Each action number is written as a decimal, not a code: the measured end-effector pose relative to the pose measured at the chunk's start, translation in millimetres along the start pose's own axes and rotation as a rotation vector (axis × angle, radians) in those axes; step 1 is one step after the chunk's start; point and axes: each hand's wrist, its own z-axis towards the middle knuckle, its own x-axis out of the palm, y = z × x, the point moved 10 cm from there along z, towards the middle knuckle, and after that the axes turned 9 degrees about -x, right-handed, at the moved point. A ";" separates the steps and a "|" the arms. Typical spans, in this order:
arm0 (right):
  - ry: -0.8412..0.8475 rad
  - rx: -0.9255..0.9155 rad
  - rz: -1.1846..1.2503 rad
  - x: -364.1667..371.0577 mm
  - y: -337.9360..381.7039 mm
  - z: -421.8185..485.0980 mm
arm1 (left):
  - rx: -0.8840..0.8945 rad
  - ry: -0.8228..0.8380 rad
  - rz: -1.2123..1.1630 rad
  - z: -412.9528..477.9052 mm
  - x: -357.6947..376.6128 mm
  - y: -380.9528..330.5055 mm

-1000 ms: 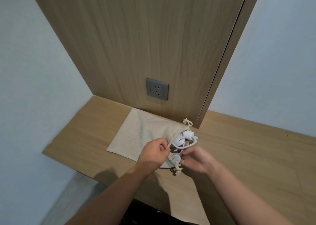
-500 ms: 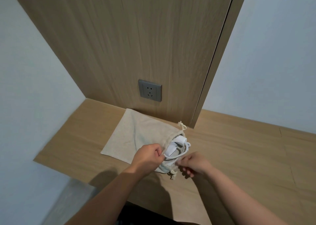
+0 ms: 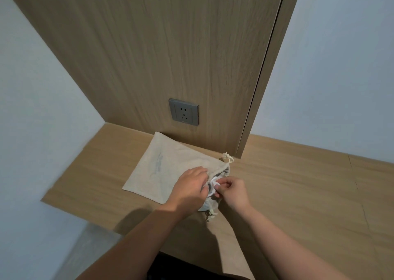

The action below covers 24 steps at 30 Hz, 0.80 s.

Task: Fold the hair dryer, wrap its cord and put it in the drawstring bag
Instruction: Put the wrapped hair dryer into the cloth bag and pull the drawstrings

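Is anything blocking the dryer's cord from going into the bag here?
Nothing visible does. The left hand grips the rim of the drawstring bag, and the right hand pinches the white cord right at its open mouth.

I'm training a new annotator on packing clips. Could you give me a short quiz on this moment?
1. True or false: a plug sits in the wall socket.
2. Where are the left hand and the right hand working? A) at the mouth of the drawstring bag; B) at its closed far corner; C) on the desk's front edge.
3. Fill in: the cord loop showing between the two hands is ___ in colour.

Key: 1 false; 2 A; 3 white.
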 end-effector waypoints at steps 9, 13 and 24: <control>0.440 -0.453 -0.900 1.9 66.6 16.0 | 0.019 -0.029 0.067 0.1 -1.0 12.2; 0.537 -0.503 -1.107 26.3 58.2 29.5 | -0.019 -0.024 0.056 -0.5 -0.2 13.0; 0.479 -0.496 -1.012 33.7 74.4 29.0 | -0.275 -0.038 -0.220 -4.6 10.1 45.2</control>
